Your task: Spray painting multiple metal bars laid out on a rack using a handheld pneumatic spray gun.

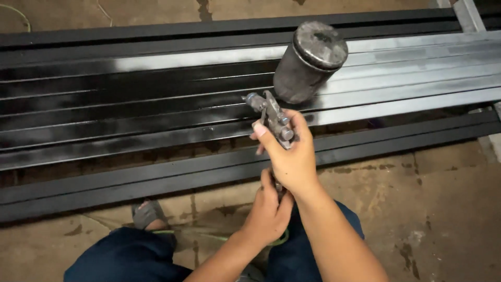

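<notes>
So the right hand (289, 156) is wrapped tight around the grip of a spray gun (274, 117), thumb up along the side of the metal body. The gun's paint cup (309, 61) — a dark, overspray-crusted can with a round lid — sits tilted just above and beyond that hand. The left hand (269, 211) is right underneath, fingers closed around the bottom of the gun's handle, touching the right wrist area. A thin green hose (219, 237) runs off just below the left hand.

Past both hands lies a row of long metal bars (156, 104) — black and wet-looking out to the left, still bare grey to the right behind the cup. Near the left forearm there's a sandalled foot (148, 215) on the stained concrete floor (443, 209).
</notes>
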